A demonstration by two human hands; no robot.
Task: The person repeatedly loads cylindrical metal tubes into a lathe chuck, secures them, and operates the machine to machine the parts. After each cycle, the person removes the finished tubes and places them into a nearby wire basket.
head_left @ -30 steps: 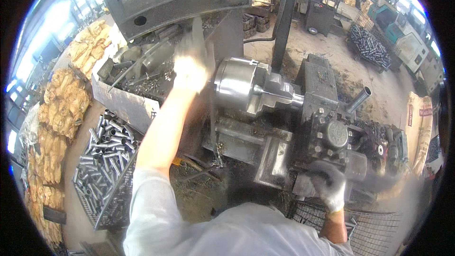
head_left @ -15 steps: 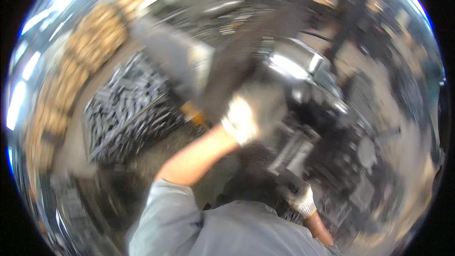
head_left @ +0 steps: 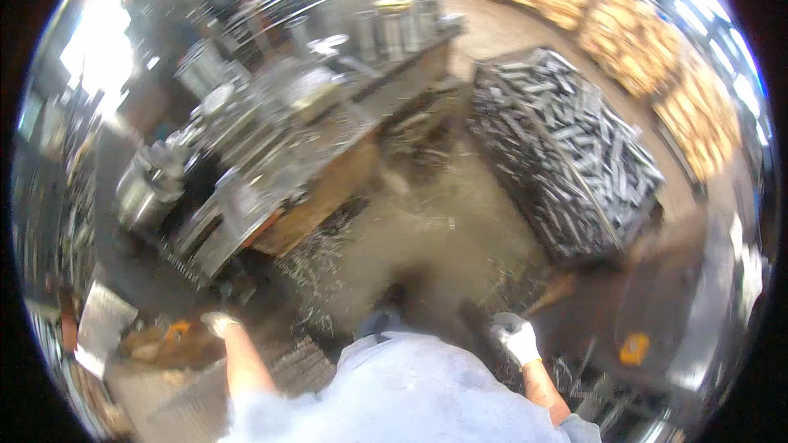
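Observation:
My left hand (head_left: 220, 325), in a pale work glove, is held out low on the left, beside a small orange-yellow part (head_left: 176, 330). Its fingers are blurred, and I cannot tell whether they hold anything. On the right, my right hand (head_left: 517, 340) wears a white glove with dark grey fingers. Those fingers are curled in; anything inside them is hidden. Beyond this hand sits a large dark bin (head_left: 490, 125) heaped with short grey metal pieces (head_left: 587, 143).
A lathe-like machine with a round metal chuck (head_left: 148, 189) stands at the left. Cylindrical metal parts (head_left: 402, 29) rest along its far end. Metal shavings (head_left: 316, 267) litter the floor (head_left: 410, 238). Tan stacked bundles (head_left: 632, 41) line the far right.
The view has swung round to the left, so the metal-filled bin now lies on the right. My left hand has dropped from the machine's front to low on the left. My right hand stays low.

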